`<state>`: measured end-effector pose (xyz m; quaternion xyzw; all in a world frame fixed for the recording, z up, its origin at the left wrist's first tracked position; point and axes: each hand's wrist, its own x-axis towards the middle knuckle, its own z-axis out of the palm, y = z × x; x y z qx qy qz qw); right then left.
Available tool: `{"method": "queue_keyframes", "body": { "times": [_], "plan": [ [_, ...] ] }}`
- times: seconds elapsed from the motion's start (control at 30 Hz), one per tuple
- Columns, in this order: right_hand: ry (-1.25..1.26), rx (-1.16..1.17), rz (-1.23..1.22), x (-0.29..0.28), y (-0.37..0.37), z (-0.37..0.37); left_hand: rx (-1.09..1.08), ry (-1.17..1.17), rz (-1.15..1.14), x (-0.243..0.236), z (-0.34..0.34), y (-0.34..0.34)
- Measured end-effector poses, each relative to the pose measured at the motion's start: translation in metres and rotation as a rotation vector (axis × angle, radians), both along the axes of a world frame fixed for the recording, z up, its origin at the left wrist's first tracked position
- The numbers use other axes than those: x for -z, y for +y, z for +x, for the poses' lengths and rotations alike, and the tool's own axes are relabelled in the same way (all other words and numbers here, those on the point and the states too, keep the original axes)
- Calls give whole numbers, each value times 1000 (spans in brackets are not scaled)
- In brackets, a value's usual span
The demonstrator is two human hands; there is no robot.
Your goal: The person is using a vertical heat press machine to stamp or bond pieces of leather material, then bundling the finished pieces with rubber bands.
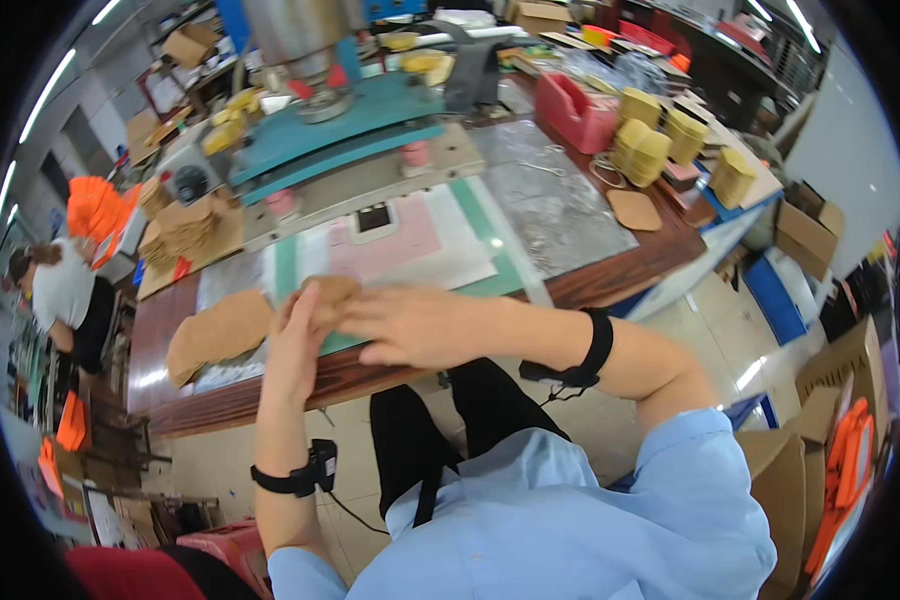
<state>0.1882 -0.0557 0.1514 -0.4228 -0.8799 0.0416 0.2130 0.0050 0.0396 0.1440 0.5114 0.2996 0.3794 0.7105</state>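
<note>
My left hand (298, 335) is raised above the near edge of the table and closed on a tan leather-like piece (336, 291). From the right, my right hand (415, 325) reaches across with its fingers stretched out, touching the right side of that piece; its thumb stands apart. A spread stack of flat tan pieces (220, 335) lies on the table left of my left hand. Beyond both hands is a pale sheet with a pink area (400, 245), and a small white frame with a dark centre (373, 221) rests on it.
A press with teal plates (335, 140) stands behind the sheet. Stacked tan pieces (185, 228) sit at its left. To the right are yellow bundles (642, 150), a red bin (575, 112) and a loose tan piece (634, 210). A person (65, 290) is at far left.
</note>
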Motion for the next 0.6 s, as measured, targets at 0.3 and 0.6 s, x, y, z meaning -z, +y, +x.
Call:
{"method": "queue_keyframes", "body": {
  "times": [0.3, 0.6],
  "plan": [
    [249, 932, 97, -1, -119, 185, -235, 310, 390, -7, -71, 69],
    [279, 1308, 167, 17, -156, 256, -416, 696, 1100, -16, -59, 48]
  ]
}}
